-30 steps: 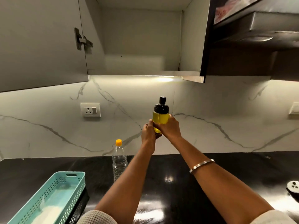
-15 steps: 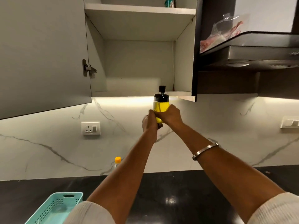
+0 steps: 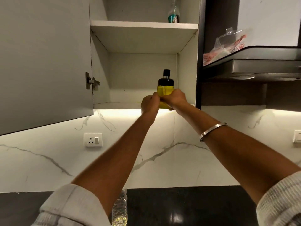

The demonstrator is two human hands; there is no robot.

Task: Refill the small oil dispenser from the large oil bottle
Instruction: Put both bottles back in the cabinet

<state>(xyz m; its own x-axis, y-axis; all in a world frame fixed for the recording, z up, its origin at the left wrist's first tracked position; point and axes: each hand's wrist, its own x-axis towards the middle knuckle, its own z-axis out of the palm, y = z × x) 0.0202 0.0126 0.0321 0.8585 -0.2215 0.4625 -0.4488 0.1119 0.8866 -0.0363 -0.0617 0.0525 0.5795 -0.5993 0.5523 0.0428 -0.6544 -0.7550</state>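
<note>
The small oil dispenser (image 3: 165, 88), clear with yellow oil and a black pump top, is upright at the front edge of the open cabinet's lower shelf (image 3: 117, 105). My left hand (image 3: 149, 103) and my right hand (image 3: 176, 99) both wrap its lower half, arms stretched up. I cannot tell whether its base rests on the shelf. A clear plastic bottle (image 3: 120, 209) stands on the dark counter (image 3: 187, 207), partly hidden behind my left forearm; its cap is hidden.
The grey cabinet door (image 3: 45, 62) hangs open at left. A small container (image 3: 173, 16) sits on the upper shelf. A range hood (image 3: 254, 69) with a plastic bag (image 3: 228, 44) on it juts out at right. A wall socket (image 3: 92, 139) is on the marble backsplash.
Both hands have raised the dispenser from mid-backsplash height up to the lower cabinet shelf. The view has tilted upward, so the teal basket is out of sight.
</note>
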